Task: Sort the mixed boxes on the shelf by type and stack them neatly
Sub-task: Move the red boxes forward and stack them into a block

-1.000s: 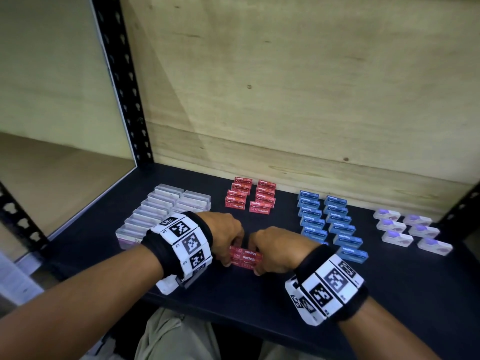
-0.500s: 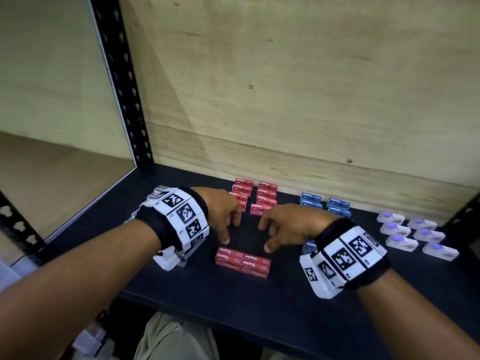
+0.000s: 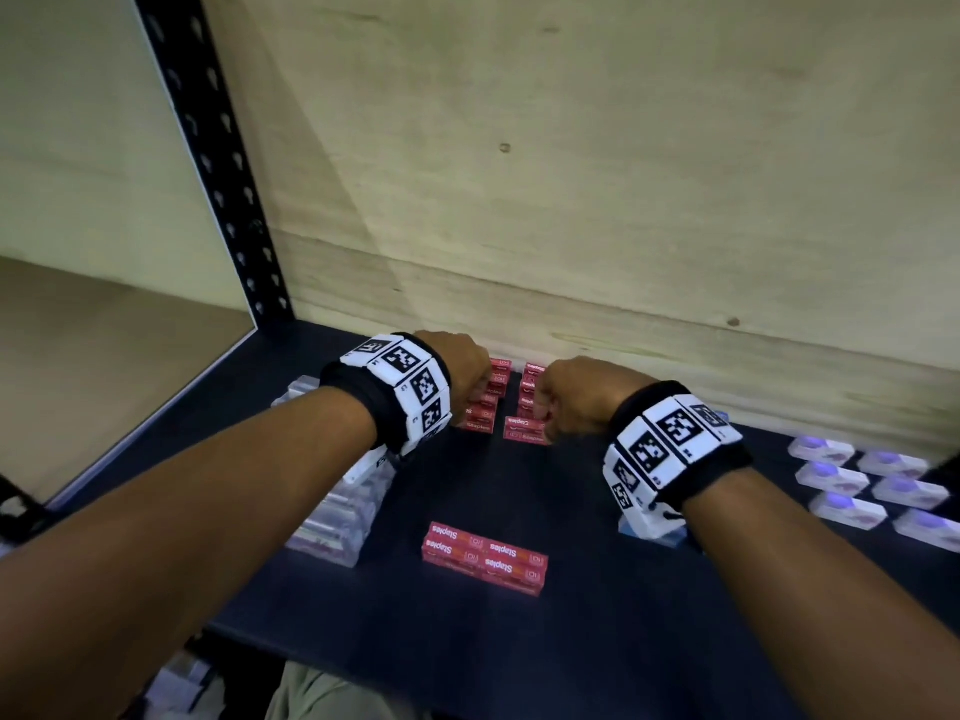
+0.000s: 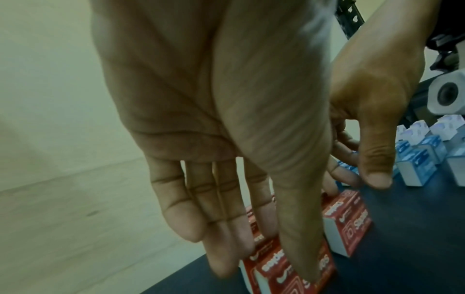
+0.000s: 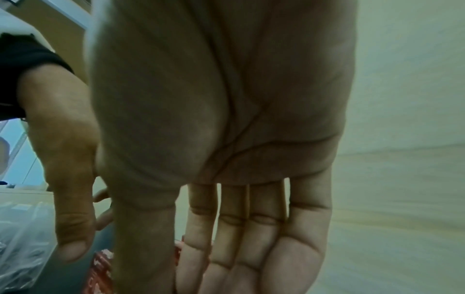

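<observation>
Two short rows of red staple boxes [image 3: 524, 431] lie at the back of the dark shelf [image 3: 597, 641]. My left hand [image 3: 457, 379] hovers over the left row and my right hand [image 3: 566, 402] over the right row. In the left wrist view my fingers [image 4: 221, 238] and thumb point straight down and straddle a red box [image 4: 274, 264]. The right wrist view shows straight fingers [image 5: 251, 248] above another red box [image 5: 102, 272]. A flat block of red boxes [image 3: 483, 556] sits alone near the front edge.
Clear plastic boxes [image 3: 337, 511] run along the left under my left forearm. White boxes with purple tops [image 3: 857, 485] stand at the right. Blue boxes [image 4: 417, 165] lie behind my right wrist. A wooden back panel [image 3: 571, 200] closes the shelf.
Both hands have let go of the red block near the front edge and moved away to the red rows at the back. The block stays where it was set.
</observation>
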Demonstrator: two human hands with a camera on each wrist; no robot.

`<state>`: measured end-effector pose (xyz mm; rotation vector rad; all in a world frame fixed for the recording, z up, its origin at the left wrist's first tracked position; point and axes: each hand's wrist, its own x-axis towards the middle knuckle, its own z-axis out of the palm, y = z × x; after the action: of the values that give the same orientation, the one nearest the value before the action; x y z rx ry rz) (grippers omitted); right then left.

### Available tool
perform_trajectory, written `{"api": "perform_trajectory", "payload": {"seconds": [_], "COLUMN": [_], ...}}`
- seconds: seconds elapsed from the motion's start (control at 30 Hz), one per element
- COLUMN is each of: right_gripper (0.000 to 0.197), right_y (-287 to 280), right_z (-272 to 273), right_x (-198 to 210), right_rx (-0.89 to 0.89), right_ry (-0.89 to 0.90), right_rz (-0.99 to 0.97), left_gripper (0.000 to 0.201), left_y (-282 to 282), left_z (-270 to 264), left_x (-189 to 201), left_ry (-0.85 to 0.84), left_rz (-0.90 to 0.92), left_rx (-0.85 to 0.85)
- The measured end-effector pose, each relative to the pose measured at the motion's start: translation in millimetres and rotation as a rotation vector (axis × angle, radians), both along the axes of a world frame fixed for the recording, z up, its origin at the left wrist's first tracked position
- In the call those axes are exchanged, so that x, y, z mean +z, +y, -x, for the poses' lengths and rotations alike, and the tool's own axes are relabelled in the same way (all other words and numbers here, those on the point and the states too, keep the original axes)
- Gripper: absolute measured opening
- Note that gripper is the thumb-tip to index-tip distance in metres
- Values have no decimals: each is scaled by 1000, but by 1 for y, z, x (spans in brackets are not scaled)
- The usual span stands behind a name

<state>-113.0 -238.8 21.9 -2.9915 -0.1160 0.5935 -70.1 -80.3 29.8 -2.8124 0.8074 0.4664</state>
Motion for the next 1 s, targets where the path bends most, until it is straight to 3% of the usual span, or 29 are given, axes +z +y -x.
{"api": "perform_trajectory", "payload": {"seconds": [0.4, 0.67, 1.0], "right_gripper": [11, 13, 10], "right_y": [1, 9, 15], "right_z": [-4, 26, 64], "right_x": [-7, 1, 2], "right_rx": [26, 79, 36], "right_ry": [12, 134, 234], "right_rz": [22, 49, -20], "left_gripper": [23, 30, 26], "left_y": [-11, -2, 19], "left_z": [-3, 18, 48], "left_x": [-1, 4, -2], "left_ry": [49, 245, 296], "left_rz": [-79, -96, -46], "left_rx": [-42, -173, -115]}}
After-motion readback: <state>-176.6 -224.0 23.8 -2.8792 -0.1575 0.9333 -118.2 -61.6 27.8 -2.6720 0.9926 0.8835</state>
